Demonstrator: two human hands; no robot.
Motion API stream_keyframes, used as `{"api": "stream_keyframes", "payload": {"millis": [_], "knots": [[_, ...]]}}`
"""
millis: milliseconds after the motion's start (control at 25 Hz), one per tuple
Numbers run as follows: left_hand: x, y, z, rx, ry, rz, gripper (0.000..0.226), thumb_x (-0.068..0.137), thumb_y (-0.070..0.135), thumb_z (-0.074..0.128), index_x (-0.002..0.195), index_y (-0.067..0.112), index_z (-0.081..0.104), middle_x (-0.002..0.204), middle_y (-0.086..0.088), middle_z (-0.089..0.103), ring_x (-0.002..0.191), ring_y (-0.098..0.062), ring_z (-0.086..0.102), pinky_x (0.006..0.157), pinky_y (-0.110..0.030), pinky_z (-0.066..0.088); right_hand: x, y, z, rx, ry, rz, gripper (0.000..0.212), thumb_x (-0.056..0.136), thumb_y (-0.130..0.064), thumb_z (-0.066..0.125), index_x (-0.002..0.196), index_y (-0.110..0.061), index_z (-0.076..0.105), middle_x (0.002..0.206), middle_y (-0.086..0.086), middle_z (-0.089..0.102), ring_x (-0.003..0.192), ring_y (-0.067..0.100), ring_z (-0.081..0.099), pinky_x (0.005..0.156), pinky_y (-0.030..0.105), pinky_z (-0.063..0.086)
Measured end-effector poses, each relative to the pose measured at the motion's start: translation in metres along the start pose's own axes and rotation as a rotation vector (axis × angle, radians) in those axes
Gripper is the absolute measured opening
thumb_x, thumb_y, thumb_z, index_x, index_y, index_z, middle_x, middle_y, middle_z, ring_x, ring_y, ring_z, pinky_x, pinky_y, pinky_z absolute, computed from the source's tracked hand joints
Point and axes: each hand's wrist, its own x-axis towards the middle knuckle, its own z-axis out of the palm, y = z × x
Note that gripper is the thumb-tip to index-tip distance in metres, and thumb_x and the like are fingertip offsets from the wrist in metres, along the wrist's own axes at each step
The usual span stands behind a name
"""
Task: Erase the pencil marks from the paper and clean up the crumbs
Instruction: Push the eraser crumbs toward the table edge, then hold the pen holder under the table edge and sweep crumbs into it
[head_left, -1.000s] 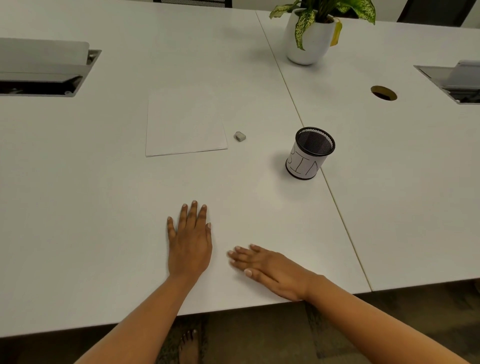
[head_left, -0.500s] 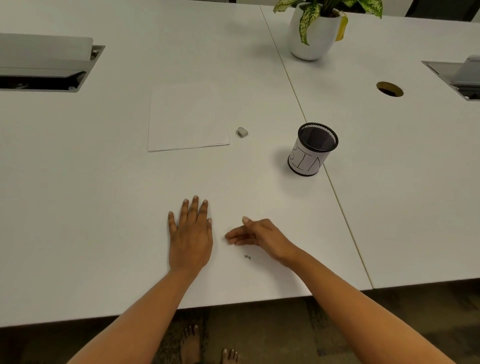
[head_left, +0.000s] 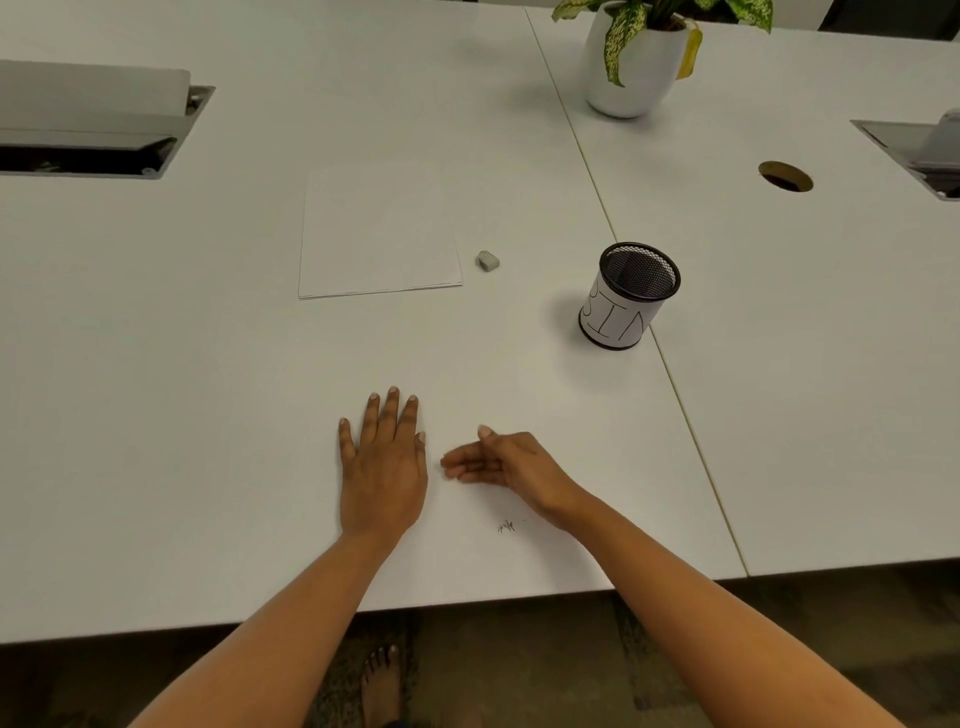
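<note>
In the head view, the left hand (head_left: 382, 467) lay flat, palm down, on the white table (head_left: 156, 415), fingers stretched forward and close together, holding nothing. The right hand (head_left: 511, 462) stood on its edge just beside it, thumb uppermost, fingers extended toward the left hand and loosely open, also empty. Both forearms came in over the near table edge, which ran just behind the wrists.

A small dark cluster of crumbs (head_left: 506, 526) sat on the table below the right hand, near the wrist and close to the near edge. The paper (head_left: 379, 234) lay flat well ahead of the hands; no pencil marks could be made out on it from here. The small grey eraser (head_left: 487, 261) rested on the table just beside the paper's right edge, apart from it.

To the right of the eraser stood a black mesh cup (head_left: 626, 296) wrapped in a white label with hand-drawn letters; these looked like "SIN", though the wrap hid part of the writing. The cup stood just left of the seam (head_left: 691, 421) between two tabletops.

A wide bare stretch of table lay between the hands and the paper. Farther back stood a white potted plant (head_left: 631, 67), a round cable hole (head_left: 785, 176) on the right, and open hatches at the left (head_left: 93, 130) and right edges.
</note>
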Motion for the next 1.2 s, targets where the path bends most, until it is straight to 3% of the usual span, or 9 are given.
{"api": "stream_keyframes", "payload": {"millis": [160, 280, 480, 680, 840, 960, 1120, 1200], "knots": [[0.001, 0.0, 0.0, -0.002, 0.014, -0.002, 0.054, 0.092, 0.031, 0.018, 0.133, 0.01, 0.046, 0.14, -0.013, 0.045, 0.131, -0.031, 0.039, 0.104, -0.056, 0.027, -0.016, 0.008, -0.001, -0.172, -0.137, 0.03, 0.046, 0.098, -0.024, 0.029, 0.101, 0.006, 0.064, 0.106, 0.021, 0.066, 0.091, 0.02, 0.065, 0.088, 0.028, 0.052], [-0.001, 0.0, -0.001, 0.006, 0.017, 0.011, 0.053, 0.092, 0.03, 0.02, 0.132, 0.009, 0.048, 0.138, -0.014, 0.047, 0.129, -0.032, 0.042, 0.102, -0.057, 0.03, -0.027, 0.005, -0.013, -0.16, -0.191, 0.077, 0.047, 0.098, -0.023, 0.029, 0.097, 0.007, 0.065, 0.096, 0.013, 0.069, 0.085, 0.018, 0.066, 0.084, 0.025, 0.053], [0.0, -0.001, 0.001, 0.018, 0.008, 0.021, 0.052, 0.092, 0.029, 0.021, 0.13, 0.007, 0.049, 0.136, -0.015, 0.049, 0.127, -0.034, 0.045, 0.1, -0.059, 0.031, -0.03, 0.007, -0.033, 0.197, 0.118, 0.05, 0.047, 0.097, -0.025, 0.03, 0.086, -0.001, 0.069, 0.087, 0.009, 0.073, 0.087, 0.024, 0.067, 0.082, 0.027, 0.055], [0.001, -0.002, 0.006, 0.017, -0.022, -0.005, 0.056, 0.092, 0.032, 0.017, 0.136, 0.01, 0.042, 0.143, -0.012, 0.041, 0.133, -0.03, 0.036, 0.106, -0.054, 0.024, -0.038, 0.014, -0.017, 0.016, 0.039, 0.083, 0.048, 0.097, -0.026, 0.029, 0.091, 0.002, 0.068, 0.09, 0.013, 0.069, 0.084, 0.02, 0.066, 0.082, 0.026, 0.054], [0.001, 0.004, 0.011, -0.022, -0.028, -0.043, 0.056, 0.091, 0.032, 0.019, 0.141, 0.01, 0.033, 0.148, -0.012, 0.032, 0.138, -0.03, 0.026, 0.109, -0.055, 0.015, -0.037, 0.012, -0.015, 0.041, 0.129, 0.057, 0.048, 0.098, -0.027, 0.029, 0.089, -0.003, 0.069, 0.09, 0.008, 0.07, 0.085, 0.018, 0.067, 0.082, 0.025, 0.054], [-0.004, 0.01, 0.01, -0.029, -0.056, -0.056, 0.065, 0.089, 0.042, 0.007, 0.143, 0.011, 0.026, 0.151, -0.012, 0.023, 0.141, -0.03, 0.017, 0.11, -0.051, 0.004, -0.039, 0.015, -0.008, -0.035, 0.134, 0.037, 0.04, 0.097, -0.026, 0.033, 0.09, -0.009, 0.069, 0.091, 0.004, 0.07, 0.089, 0.017, 0.066, 0.085, 0.026, 0.053], [-0.002, 0.019, -0.003, -0.164, -0.113, 0.015, 0.066, 0.088, 0.046, 0.016, 0.145, 0.014, 0.021, 0.155, -0.008, 0.011, 0.143, -0.024, 0.005, 0.111, -0.042, -0.007, -0.03, 0.006, -0.017, -0.063, 0.453, -0.043, 0.016, 0.088, -0.011, 0.055, 0.097, -0.017, 0.067, 0.092, 0.002, 0.071, 0.089, 0.011, 0.067, 0.087, 0.025, 0.053], [0.009, 0.034, -0.009, -0.291, -0.139, 0.097, 0.059, 0.093, 0.043, 0.026, 0.145, 0.015, 0.02, 0.155, -0.004, 0.009, 0.143, -0.018, 0.002, 0.113, -0.034, -0.007, -0.023, -0.003, -0.021, -0.006, 0.642, -0.05, 0.015, 0.08, -0.007, 0.065, 0.095, -0.01, 0.068, 0.08, 0.004, 0.071, 0.073, 0.007, 0.068, 0.075, 0.02, 0.056]]}}
